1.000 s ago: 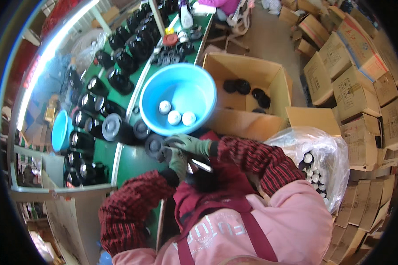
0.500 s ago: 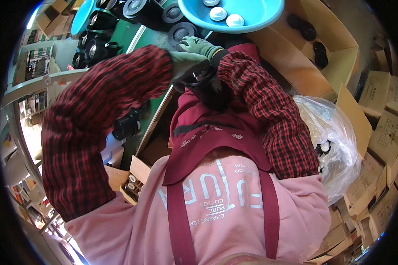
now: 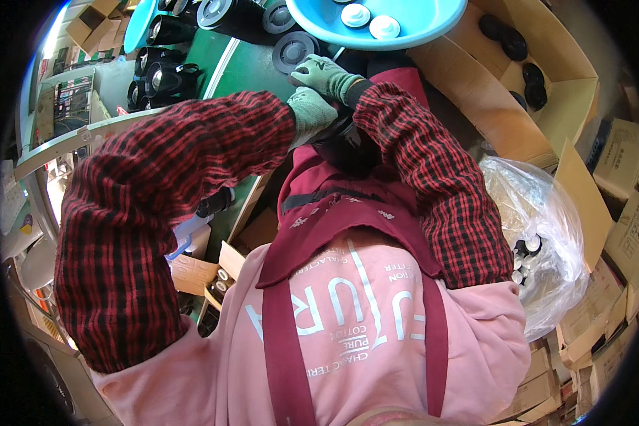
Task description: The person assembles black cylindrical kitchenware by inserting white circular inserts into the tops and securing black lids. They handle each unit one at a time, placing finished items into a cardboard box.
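A black jug (image 3: 348, 148) stands tilted against my apron between my forearms, its upper part hidden by my hands. My left hand (image 3: 311, 113), in a grey-green glove, is closed round the upper part of the jug. Just beyond it, my right hand (image 3: 325, 77), gloved the same way, has its fingers curled above the jug's top; what they grip is hidden. Past the right hand, a round black ringed disc (image 3: 295, 52) lies on the green bench top (image 3: 248, 69).
A light blue basin (image 3: 412, 37) with white caps is at the far side. To the right are a cardboard box (image 3: 468, 85) with black rounded parts, a clear plastic bag (image 3: 539, 284) and stacked cartons (image 3: 621, 156). Several black jugs (image 3: 165, 79) stand at the left.
My left hand has turned and come up beside my right hand, now covering the jug's upper part and handle, which showed before. The whole view has shifted slightly.
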Available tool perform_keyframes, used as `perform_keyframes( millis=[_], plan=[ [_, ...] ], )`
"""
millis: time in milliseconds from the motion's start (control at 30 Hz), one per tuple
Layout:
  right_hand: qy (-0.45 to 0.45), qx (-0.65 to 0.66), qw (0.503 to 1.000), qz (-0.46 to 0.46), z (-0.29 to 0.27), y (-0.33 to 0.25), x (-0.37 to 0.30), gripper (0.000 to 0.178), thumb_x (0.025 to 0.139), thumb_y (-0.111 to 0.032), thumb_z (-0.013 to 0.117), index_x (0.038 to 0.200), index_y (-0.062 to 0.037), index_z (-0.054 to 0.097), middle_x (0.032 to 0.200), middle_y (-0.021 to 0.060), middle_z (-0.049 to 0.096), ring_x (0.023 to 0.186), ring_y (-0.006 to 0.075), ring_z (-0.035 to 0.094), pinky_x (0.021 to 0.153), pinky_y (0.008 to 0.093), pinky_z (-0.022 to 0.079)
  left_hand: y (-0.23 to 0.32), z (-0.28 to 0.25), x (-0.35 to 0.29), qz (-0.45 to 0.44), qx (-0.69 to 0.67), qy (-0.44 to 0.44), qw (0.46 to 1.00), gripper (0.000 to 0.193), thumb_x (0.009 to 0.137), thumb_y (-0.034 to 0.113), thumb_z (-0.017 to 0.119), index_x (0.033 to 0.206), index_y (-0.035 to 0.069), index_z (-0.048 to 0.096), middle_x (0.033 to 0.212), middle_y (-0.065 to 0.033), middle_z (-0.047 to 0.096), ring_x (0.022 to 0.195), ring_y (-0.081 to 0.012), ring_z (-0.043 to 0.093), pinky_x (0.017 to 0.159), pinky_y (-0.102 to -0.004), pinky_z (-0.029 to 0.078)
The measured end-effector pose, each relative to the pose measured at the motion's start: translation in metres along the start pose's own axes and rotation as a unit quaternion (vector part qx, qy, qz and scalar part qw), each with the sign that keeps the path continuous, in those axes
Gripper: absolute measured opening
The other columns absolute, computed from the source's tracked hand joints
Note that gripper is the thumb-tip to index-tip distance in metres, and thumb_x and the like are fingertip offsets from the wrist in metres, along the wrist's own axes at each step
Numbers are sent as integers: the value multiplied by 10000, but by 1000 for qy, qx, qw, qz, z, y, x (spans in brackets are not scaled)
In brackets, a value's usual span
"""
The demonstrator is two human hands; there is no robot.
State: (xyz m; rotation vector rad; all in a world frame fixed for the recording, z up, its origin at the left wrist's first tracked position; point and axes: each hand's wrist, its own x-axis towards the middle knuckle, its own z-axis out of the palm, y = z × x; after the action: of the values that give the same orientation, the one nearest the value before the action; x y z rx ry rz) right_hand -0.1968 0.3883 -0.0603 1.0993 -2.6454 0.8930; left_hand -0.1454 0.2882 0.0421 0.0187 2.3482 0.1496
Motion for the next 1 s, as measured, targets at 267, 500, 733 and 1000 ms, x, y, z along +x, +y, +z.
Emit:
perform_keyframes(
  millis=[267,500,733,1000],
  plan=[
    [-55,-44,997,21,-20,-27,2,219,947,-272,537,1073,-180,692,1014,91,723,1058,306,682,841,481,529,-12,0,-37,63,-60,93,992,512,831,329,700,1178,-44,641,1074,-284,701,1062,-413,680,877,-438,545],
    [-22,-121,987,105,-44,-47,-8,393,980,-403,450,1030,-159,755,974,118,755,966,296,699,847,498,463,-55,-15,-22,210,7,96,973,594,820,177,685,1352,-1,489,1230,-253,631,1183,-414,607,993,-447,491],
    [-11,-155,944,291,-79,-80,-52,409,893,-511,609,703,-161,703,712,68,699,727,256,644,683,460,446,-69,-23,-2,400,137,75,903,586,774,61,660,1337,39,499,1194,-212,619,1073,-440,617,905,-465,530],
    [-34,-122,929,348,-119,-117,-74,436,920,-557,597,910,-125,660,824,80,679,781,255,673,667,418,503,-57,-40,45,562,214,138,787,639,713,149,762,1318,102,560,1094,-98,616,993,-313,642,813,-408,550]
  ],
)
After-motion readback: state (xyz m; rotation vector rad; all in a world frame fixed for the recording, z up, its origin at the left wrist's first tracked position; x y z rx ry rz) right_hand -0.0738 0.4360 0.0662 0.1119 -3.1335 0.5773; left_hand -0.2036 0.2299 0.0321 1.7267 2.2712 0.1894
